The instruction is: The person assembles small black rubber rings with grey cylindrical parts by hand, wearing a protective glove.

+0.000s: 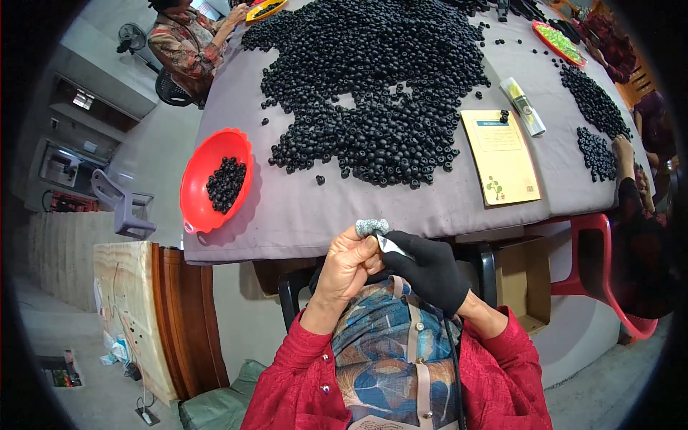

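Past my one blue leaf-patterned garment (pixel 380 365), my bare left grip (pixel 345 264) pinches closed, contents hidden; my black-gloved right grip (pixel 431 272) clasps one flat silvery piece (pixel 391 246) between them. One grey-clothed bench (pixel 308 215) carries uncountable round black beads (pixel 380 129), one red scalloped bowl (pixel 196 188).

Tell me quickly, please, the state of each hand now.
Left hand: closed in a pinch; what it holds cannot be told.
Right hand: closed, apparently on a pale piece.
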